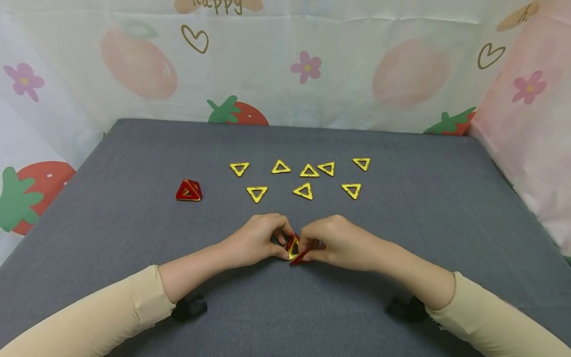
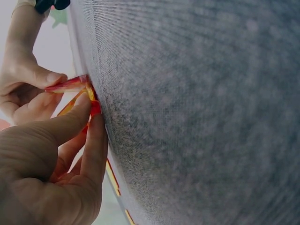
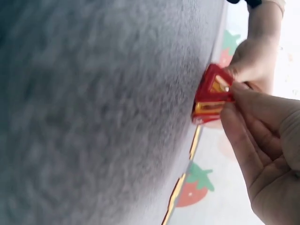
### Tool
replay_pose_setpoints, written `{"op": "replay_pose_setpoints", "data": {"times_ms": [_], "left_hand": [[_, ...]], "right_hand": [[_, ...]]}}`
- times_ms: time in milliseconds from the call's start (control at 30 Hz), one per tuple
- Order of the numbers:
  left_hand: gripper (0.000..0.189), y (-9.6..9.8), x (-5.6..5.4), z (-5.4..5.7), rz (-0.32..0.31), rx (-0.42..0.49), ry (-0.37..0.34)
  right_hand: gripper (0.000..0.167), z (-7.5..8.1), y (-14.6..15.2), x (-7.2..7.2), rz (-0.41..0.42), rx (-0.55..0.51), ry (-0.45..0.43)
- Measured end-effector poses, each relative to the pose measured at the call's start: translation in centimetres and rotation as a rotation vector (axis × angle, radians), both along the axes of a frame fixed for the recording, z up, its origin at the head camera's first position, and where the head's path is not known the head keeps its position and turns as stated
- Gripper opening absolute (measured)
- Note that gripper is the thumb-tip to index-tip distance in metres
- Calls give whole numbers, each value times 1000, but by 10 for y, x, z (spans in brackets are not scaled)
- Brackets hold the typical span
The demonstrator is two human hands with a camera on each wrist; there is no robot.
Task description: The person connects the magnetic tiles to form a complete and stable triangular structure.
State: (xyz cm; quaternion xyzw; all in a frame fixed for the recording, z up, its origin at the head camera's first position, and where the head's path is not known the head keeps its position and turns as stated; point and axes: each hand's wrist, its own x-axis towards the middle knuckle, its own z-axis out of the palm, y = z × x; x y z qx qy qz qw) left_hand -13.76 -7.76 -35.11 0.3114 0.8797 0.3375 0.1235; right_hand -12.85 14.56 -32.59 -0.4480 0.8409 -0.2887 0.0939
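Low over the grey table, my two hands meet at a small cluster of red and yellow triangle tiles with open centres. The left hand (image 1: 258, 240) pinches a yellow-edged triangle tile (image 1: 292, 249) between thumb and fingers. From the other side, the right hand (image 1: 341, 243) grips a red triangle tile (image 1: 298, 260) by its edge, tilted against the yellow-edged one. In the right wrist view the red tile (image 3: 206, 89) stands upright, its base close to the tabletop. Fingers of both hands hide parts of the tiles.
Several yellow triangle tiles (image 1: 256, 194) lie flat in two loose rows beyond the hands. A red pyramid (image 1: 189, 190) built of such tiles stands to the left. Patterned cloth (image 1: 308, 94) hangs behind the grey table (image 1: 134, 218).
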Motion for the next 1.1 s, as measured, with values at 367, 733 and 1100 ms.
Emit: {"op": "replay_pose_setpoints", "data": {"times_ms": [367,733,1100], "left_hand": [[31,-1,0,0,-10,5,14],[31,-4,1,2,-4,43,-15],[32,-1,10,3,45,56,-24]], "right_hand": [[11,-6,-6,1,-38,-28,98],[16,-10,-8,0,-78,-46,125],[25,-6,-3,-4,-192,-4,2]]}}
